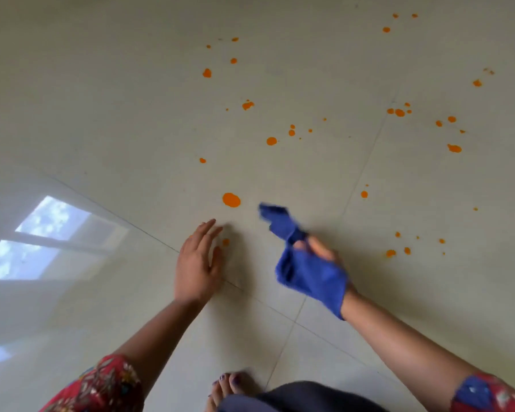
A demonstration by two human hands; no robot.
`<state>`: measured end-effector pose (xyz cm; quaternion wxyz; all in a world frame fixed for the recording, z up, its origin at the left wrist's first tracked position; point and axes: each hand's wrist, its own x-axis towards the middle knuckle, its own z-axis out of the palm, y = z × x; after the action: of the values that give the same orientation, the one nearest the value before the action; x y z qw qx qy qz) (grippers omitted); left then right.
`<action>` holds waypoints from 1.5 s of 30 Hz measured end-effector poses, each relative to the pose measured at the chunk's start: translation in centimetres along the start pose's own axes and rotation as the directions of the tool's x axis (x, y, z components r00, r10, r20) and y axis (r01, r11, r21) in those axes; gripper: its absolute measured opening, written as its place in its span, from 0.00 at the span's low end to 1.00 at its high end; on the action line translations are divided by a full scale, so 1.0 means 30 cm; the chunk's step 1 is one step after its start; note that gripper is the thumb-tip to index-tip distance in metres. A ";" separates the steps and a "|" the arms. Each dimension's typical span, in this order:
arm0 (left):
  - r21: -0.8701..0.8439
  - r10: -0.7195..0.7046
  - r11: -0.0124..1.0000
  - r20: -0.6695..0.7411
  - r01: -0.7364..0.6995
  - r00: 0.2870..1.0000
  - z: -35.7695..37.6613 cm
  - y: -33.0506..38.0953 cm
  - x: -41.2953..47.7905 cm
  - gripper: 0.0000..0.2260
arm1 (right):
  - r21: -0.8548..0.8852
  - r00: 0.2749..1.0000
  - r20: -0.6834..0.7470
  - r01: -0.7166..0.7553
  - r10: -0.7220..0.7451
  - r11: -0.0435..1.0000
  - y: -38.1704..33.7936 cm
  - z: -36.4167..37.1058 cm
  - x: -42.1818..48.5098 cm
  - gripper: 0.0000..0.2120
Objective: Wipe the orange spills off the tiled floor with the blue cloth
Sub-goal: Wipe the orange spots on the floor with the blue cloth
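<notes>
No readable writing or brand anywhere in view; your sleeve [107,385] shows only a red floral print. Your right hand [318,257] holds the cloth [309,272], a deep blue, soft-looking rag, blurred. Most of it drapes over the back of that hand and the wrist, and one twisted end sticks out past the fingertips toward the biggest spill [231,199]. Your right fingers [320,248] are curled round the fabric; only a couple show through the folds, so how the rest lie you cannot tell. The cloth looks held off the floor [101,114], though the blur makes contact hard to judge. Your left hand [195,263] is flat and relaxed, fingers [208,231] straight and close together, thumb set slightly apart, holding nothing. A small orange drop [225,242] lies just beside that thumb, on the side toward the cloth. The biggest spill, a round, solid orange blob, sits just beyond your left fingertips, between them and the cloth's free end. More drops [271,140] scatter well beyond both hands, and a small cluster [390,253] lies out past your right hand's outer side. The floor is pale, glossy tile with thin dark grout lines. Bare toes [226,385] with dark polish show near your body.
</notes>
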<state>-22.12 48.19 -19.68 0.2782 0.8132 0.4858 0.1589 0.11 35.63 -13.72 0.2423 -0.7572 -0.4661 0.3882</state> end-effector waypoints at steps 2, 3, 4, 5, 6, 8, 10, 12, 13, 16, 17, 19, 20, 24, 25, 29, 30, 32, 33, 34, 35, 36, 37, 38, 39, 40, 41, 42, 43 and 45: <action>0.011 -0.067 0.998 -0.087 0.068 0.994 -0.024 -0.082 0.008 0.20 | -0.352 0.946 0.029 0.312 -0.323 0.882 -0.040 0.091 0.024 0.14; 0.011 -0.109 0.994 -0.129 0.111 0.986 -0.037 -0.119 0.006 0.20 | -0.548 0.868 0.206 0.485 -0.452 0.682 0.007 0.180 0.035 0.18; 0.008 -0.145 0.989 -0.166 0.149 0.975 -0.046 -0.153 0.000 0.20 | -0.629 0.802 0.351 0.584 -0.483 0.513 0.041 0.259 0.029 0.22; 0.001 -0.173 0.984 -0.202 0.177 0.964 -0.052 -0.182 -0.008 0.21 | -0.626 0.766 0.453 0.637 -0.456 0.449 0.058 0.325 0.028 0.25; -0.013 -0.194 0.980 -0.230 0.196 0.954 -0.055 -0.196 -0.014 0.21 | -0.599 0.756 0.492 0.654 -0.433 0.462 0.027 0.345 0.031 0.27; -0.051 -0.246 0.969 -0.281 0.241 0.928 -0.062 -0.217 -0.017 0.22 | -0.599 0.722 0.502 0.687 -0.476 0.412 -0.017 0.386 0.112 0.27; -0.041 -0.251 0.967 -0.291 0.250 0.923 -0.063 -0.206 -0.019 0.24 | -0.643 0.738 0.435 0.656 -0.516 0.395 -0.050 0.390 0.244 0.27; -0.004 -0.241 0.968 -0.293 0.251 0.925 -0.069 -0.209 -0.019 0.23 | -0.699 0.858 0.295 0.494 -0.420 0.518 -0.083 0.362 0.353 0.26; 0.010 -0.249 0.964 -0.301 0.264 0.921 -0.070 -0.216 -0.017 0.23 | -0.716 0.901 0.230 0.413 -0.369 0.563 -0.089 0.345 0.370 0.26; -0.017 -0.343 0.934 -0.332 0.358 0.879 -0.065 -0.240 -0.010 0.23 | -0.748 0.893 0.172 0.393 -0.415 0.536 -0.032 0.307 0.328 0.26; -0.034 -0.366 0.925 -0.342 0.378 0.866 -0.062 -0.242 -0.002 0.23 | -0.752 0.866 0.207 0.438 -0.456 0.491 -0.018 0.311 0.297 0.27; -0.045 -0.369 0.925 -0.338 0.377 0.866 -0.058 -0.244 0.011 0.23 | -0.719 0.799 0.305 0.550 -0.519 0.424 -0.018 0.350 0.257 0.28; -0.049 -0.370 0.925 -0.329 0.376 0.869 -0.057 -0.245 0.010 0.23 | -0.682 0.763 0.345 0.604 -0.547 0.412 -0.033 0.380 0.261 0.28; -0.090 -0.399 0.915 -0.351 0.393 0.847 -0.057 -0.248 0.011 0.23 | -0.642 0.756 0.340 0.621 -0.559 0.450 -0.161 0.455 0.447 0.26; -0.084 -0.395 0.916 -0.356 0.392 0.847 -0.057 -0.248 0.010 0.23 | -0.671 0.796 0.294 0.566 -0.529 0.478 -0.184 0.453 0.505 0.26; -0.043 -0.384 0.918 -0.341 0.394 0.858 -0.057 -0.238 0.008 0.23 | -0.721 0.916 0.052 0.310 -0.397 0.619 -0.159 0.386 0.565 0.24; -0.037 -0.387 0.916 -0.337 0.399 0.858 -0.059 -0.234 0.008 0.23 | -0.726 0.919 0.008 0.276 -0.394 0.629 -0.138 0.379 0.535 0.24; -0.027 -0.384 0.917 -0.332 0.398 0.862 -0.061 -0.235 0.012 0.23 | -0.743 0.907 0.004 0.285 -0.421 0.606 -0.109 0.391 0.438 0.24; -0.031 -0.384 0.917 -0.336 0.397 0.860 -0.060 -0.237 0.013 0.23 | -0.745 0.886 0.058 0.346 -0.460 0.570 -0.107 0.409 0.392 0.25; -0.045 -0.388 0.916 -0.342 0.398 0.856 -0.059 -0.241 0.013 0.23 | -0.730 0.853 0.135 0.429 -0.504 0.531 -0.118 0.429 0.363 0.25; -0.070 -0.393 0.916 -0.348 0.394 0.851 -0.059 -0.246 0.012 0.23 | -0.702 0.812 0.218 0.516 -0.542 0.490 -0.140 0.446 0.360 0.24; -0.102 -0.395 0.917 -0.358 0.385 0.846 -0.058 -0.248 0.011 0.22 | -0.673 0.767 0.285 0.587 -0.575 0.450 -0.168 0.457 0.390 0.24; -0.130 -0.394 0.919 -0.373 0.373 0.840 -0.060 -0.248 0.011 0.21 | -0.658 0.739 0.310 0.621 -0.597 0.427 -0.196 0.468 0.442 0.24; -0.149 -0.395 0.918 -0.386 0.366 0.834 -0.066 -0.247 0.009 0.21 | -0.663 0.745 0.298 0.611 -0.597 0.432 -0.219 0.476 0.497 0.23; -0.148 -0.393 0.919 -0.407 0.365 0.824 -0.078 -0.251 0.014 0.21 | -0.693 0.780 0.255 0.560 -0.572 0.455 -0.237 0.474 0.555 0.24; -0.122 -0.380 0.923 -0.426 0.364 0.821 -0.097 -0.261 0.019 0.21 | -0.733 0.827 0.188 0.477 -0.530 0.486 -0.240 0.458 0.602 0.24; -0.077 -0.353 0.931 -0.442 0.357 0.825 -0.120 -0.279 0.027 0.21 | -0.764 0.862 0.117 0.395 -0.493 0.511 -0.226 0.432 0.627 0.24; -0.033 -0.331 0.934 -0.453 0.355 0.828 -0.148 -0.309 0.040 0.21 | -0.778 0.879 0.062 0.339 -0.472 0.529 -0.203 0.409 0.635 0.25; 0.002 -0.320 0.932 -0.460 0.362 0.828 -0.177 -0.347 0.052 0.22 | -0.783 0.882 0.030 0.313 -0.470 0.538 -0.175 0.388 0.622 0.25; 0.053 -0.330 0.913 -0.485 0.405 0.810 -0.236 -0.433 0.087 0.22 | -0.776 0.866 0.040 0.341 -0.499 0.530 -0.129 0.374 0.553 0.25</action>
<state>-33.73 57.44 -21.97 0.1153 0.6602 0.6972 0.2544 -6.65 52.27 -23.43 0.0300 -0.6843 -0.7285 0.0121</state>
